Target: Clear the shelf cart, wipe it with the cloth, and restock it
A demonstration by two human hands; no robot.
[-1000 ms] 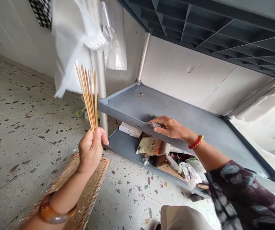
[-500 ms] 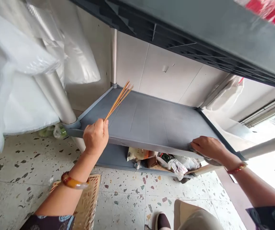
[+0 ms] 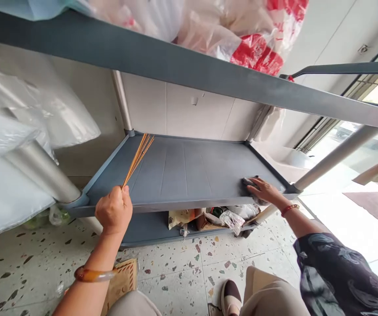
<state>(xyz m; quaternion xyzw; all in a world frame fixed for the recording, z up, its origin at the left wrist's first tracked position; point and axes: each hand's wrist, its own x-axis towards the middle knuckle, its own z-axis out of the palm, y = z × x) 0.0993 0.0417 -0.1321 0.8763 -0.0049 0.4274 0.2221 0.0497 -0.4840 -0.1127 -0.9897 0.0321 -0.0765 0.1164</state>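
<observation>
My left hand (image 3: pixel 114 211) is closed in a fist around the lower ends of several thin orange-brown sticks (image 3: pixel 137 160). Their free ends fan out upward over the left part of the grey shelf (image 3: pixel 175 171). At the shelf's right front corner, my right hand (image 3: pixel 266 192) presses down on a dark, crumpled cloth (image 3: pixel 248 181). Part of the cloth lies hidden under the fingers, and some of it hangs by the shelf's front edge.
Overhead, an upper shelf (image 3: pixel 162 61) carries plastic bags with red print (image 3: pixel 257 52). Metal posts (image 3: pixel 336 153) stand at the corners. A lower shelf (image 3: pixel 145 228) holds packets and a cardboard box (image 3: pixel 205 221). White plastic sacks (image 3: pixel 7 184) hang at left.
The view has shifted back, showing the upper shelf's contents. My right hand has moved further onto the shelf surface, with the dark cloth now visible beneath it. My left hand keeps the sticks.
</observation>
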